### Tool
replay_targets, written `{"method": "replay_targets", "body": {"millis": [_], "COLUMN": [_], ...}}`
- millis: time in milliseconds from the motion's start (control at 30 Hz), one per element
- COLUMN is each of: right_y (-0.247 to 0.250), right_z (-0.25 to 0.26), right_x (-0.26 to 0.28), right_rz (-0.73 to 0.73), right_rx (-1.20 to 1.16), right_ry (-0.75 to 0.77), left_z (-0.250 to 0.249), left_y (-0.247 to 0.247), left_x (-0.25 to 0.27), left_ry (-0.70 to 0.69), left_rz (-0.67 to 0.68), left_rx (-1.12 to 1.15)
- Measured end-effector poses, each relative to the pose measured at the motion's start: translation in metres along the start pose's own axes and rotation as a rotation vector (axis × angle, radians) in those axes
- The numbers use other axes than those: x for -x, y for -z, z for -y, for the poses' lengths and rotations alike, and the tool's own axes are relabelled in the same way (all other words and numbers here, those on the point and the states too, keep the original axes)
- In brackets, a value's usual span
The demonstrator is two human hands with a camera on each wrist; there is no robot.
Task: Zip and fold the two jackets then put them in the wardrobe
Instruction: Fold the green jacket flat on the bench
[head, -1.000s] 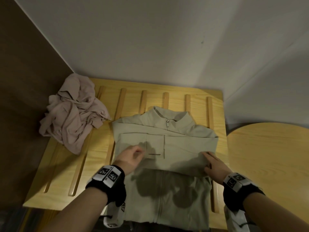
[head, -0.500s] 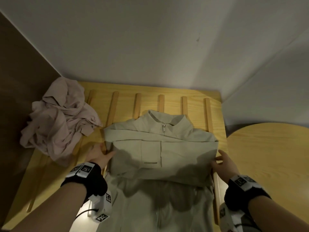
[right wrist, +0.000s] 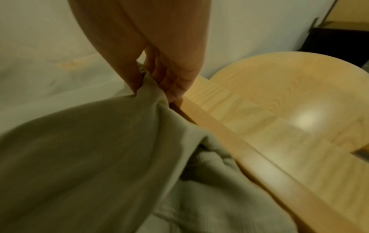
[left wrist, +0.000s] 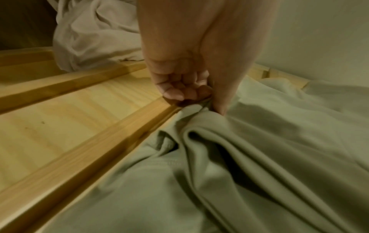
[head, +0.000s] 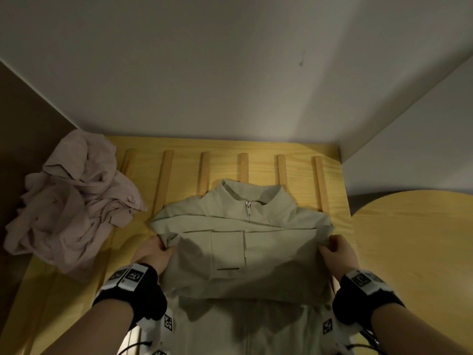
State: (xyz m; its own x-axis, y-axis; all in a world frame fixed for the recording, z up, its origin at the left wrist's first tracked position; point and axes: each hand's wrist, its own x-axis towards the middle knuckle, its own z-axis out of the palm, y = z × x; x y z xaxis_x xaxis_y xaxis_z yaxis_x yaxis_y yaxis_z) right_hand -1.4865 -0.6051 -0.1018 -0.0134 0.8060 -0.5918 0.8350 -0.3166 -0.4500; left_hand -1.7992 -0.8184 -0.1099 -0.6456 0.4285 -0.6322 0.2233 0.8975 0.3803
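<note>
Hands first: my left hand [head: 153, 252] pinches the left edge of the green jacket [head: 245, 254], thumb over the cloth and fingers curled beneath, as the left wrist view shows plainly. My right hand [head: 336, 252] grips the opposite edge the same way, bunching the fabric between thumb and fingers. The two hands are well apart, one at each side of the garment at chest height.

Between them the jacket lies face up on the slatted wooden board [head: 256, 147], collar toward the wall, zip pull [head: 247, 204] up at the neck, sleeves folded across the front. Its lower part hangs toward me off the near edge.

I judge this to be the fold of the first jacket, partway done: zipped, sleeves in, body not yet doubled. The next move, as I read it, calls for both hands to lift evenly and carry the held line over so the halves meet squarely, without letting the sleeves slip out.

To the left, the pink jacket [head: 71, 201] sits crumpled on the board, untouched. A rounded wooden table [head: 414, 252] stands just right. No wardrobe is in view.
</note>
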Motion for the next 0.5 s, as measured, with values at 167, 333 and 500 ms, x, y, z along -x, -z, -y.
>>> {"method": "replay_targets", "body": {"millis": [167, 333, 500], "right_y": [0.010, 0.018, 0.030], "right_z": [0.016, 0.046, 0.091], "right_x": [-0.014, -0.039, -0.063], "right_rz": [0.002, -0.062, -0.196], "right_rx": [0.020, 0.002, -0.063], "right_ry": [0.070, 0.139, 0.268], "left_z": [-0.015, -0.041, -0.079], "left_y": [0.010, 0.034, 0.052], "left_x": [-0.012, -0.040, -0.057], "left_ry": [-0.028, -0.041, -0.124], "left_rz": [-0.039, -0.032, -0.276], "left_rx": [0.041, -0.089, -0.059]}}
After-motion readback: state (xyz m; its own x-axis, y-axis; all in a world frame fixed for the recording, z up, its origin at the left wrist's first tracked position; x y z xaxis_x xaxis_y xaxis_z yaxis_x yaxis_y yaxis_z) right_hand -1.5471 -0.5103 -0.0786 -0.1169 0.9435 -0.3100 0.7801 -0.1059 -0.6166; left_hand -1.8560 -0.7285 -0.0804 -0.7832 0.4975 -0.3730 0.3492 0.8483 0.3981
